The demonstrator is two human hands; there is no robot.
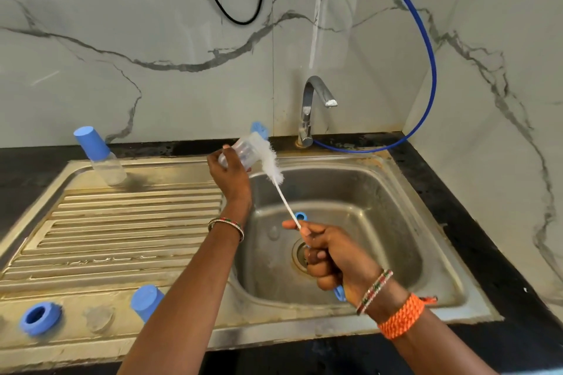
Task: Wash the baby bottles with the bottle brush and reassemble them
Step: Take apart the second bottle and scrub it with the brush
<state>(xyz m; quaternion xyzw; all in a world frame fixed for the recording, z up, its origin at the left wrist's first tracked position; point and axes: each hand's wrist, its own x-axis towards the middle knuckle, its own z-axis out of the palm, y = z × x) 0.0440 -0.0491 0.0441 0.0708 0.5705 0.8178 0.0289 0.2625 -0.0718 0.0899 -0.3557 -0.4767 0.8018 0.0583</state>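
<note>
Marble wall [152,39] behind, steel sink [426,222] set in a black table [502,253]. Above the basin: left hand [231,176] gripping a clear bottle [243,152], right hand [335,259] clenched round the brush [272,163], bristles against the bottle's mouth. On the drainboard [122,222]: capped bottle [100,158], blue cap [146,301], blue ring [41,318].

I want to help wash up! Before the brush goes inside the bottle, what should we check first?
1. Left hand holds the clear bottle firmly: ok.
2. Right hand grips the bottle brush by its handle: ok.
3. Bristles lined up with the bottle's mouth: cannot tell, they blur together.
4. Work is over the sink basin: ok.
5. Water running from the tap: not ok, no stream shows.
6. Loose parts ready for reassembly: ok, the blue ring and blue cap lie on the sink's front edge.
</note>
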